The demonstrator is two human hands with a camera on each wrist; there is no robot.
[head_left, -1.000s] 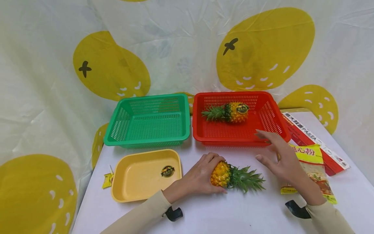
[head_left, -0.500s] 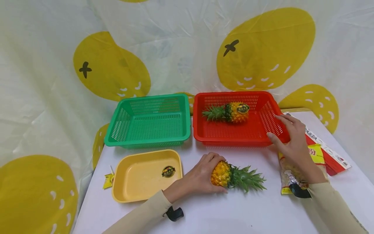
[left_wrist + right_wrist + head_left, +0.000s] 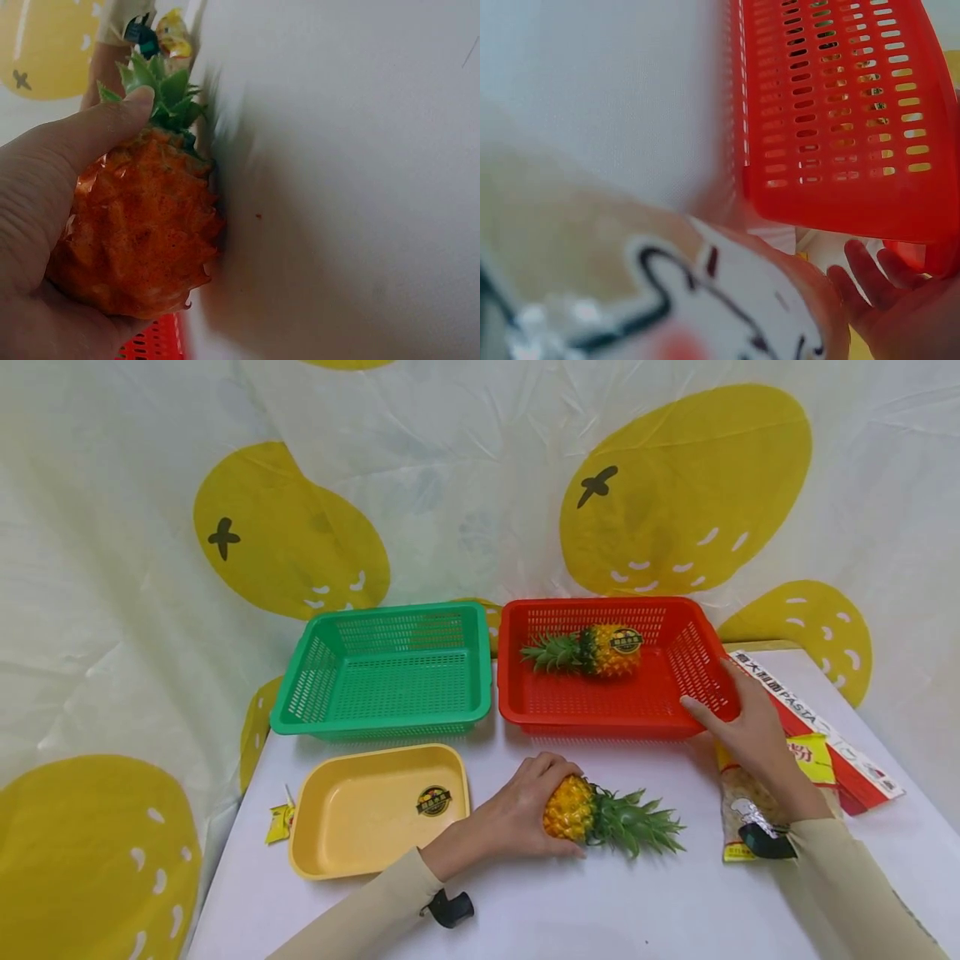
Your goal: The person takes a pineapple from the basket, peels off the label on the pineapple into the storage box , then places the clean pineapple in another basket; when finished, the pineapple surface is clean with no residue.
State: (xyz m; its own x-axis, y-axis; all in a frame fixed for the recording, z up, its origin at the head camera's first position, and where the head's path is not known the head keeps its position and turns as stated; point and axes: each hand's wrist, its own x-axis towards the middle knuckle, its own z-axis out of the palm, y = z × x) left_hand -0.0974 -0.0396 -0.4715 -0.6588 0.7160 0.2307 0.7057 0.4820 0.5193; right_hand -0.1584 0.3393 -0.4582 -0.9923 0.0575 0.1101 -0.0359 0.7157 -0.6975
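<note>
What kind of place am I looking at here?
Probably a staged tabletop set-up rather than a working kitchen: a yellow-patterned curtain hangs behind a white table, where the left hand grips a pineapple near a red basket. The wider room isn't visible.

Your head camera looks forward and down over the counter (image 3: 570, 914), far enough off to frame both baskets and the patterned cloth (image 3: 465, 485) behind. Your left wrist camera sits close to the pineapple (image 3: 570, 810) in your left grip (image 3: 521, 818), its picture turned sideways so the counter fills the right; it shares that fruit with the head view. Your right wrist camera looks from very near past a blurred bag (image 3: 742, 292) to the outside of the red basket (image 3: 832, 202), which all three views share.
</note>
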